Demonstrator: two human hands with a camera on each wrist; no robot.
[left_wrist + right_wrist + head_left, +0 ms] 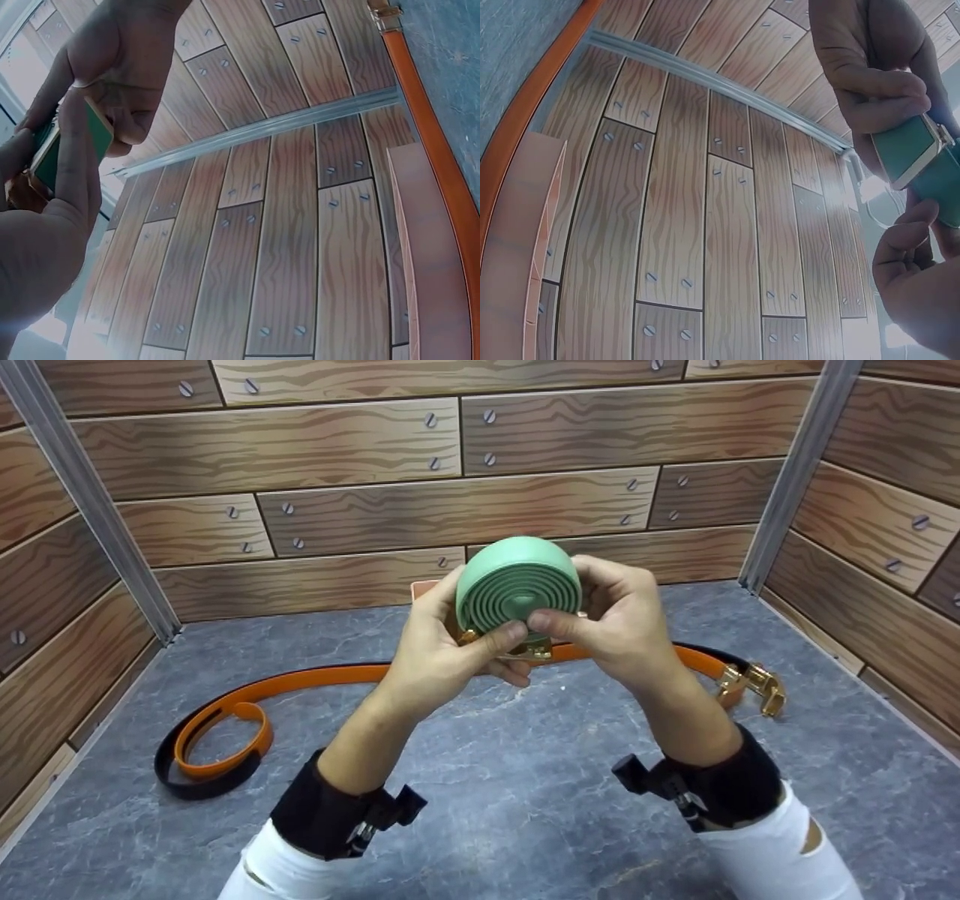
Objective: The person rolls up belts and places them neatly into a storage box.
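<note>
A green belt (517,553), rolled into a tight spiral, is held up in front of the chest between both hands. My left hand (427,656) grips the coil's left side, its thumb pressed near the lower front. My right hand (626,622) holds the right side, with the thumb on the coil's face. Under the thumbs a gold buckle (540,649) partly shows. In the right wrist view, the belt's flat green strap (904,150) and a metal edge appear between the fingers. The left wrist view shows a green strip (96,135) beside the fingers; the rest is hidden.
Behind the hands an orange and black belt (300,678) stretches across the grey marbled table (495,810), curled at left. Gold buckles (769,688) lie at its right end. A pinkish box (521,247) stands behind it, mostly hidden in the head view. Wood-patterned walls (360,442) enclose the table.
</note>
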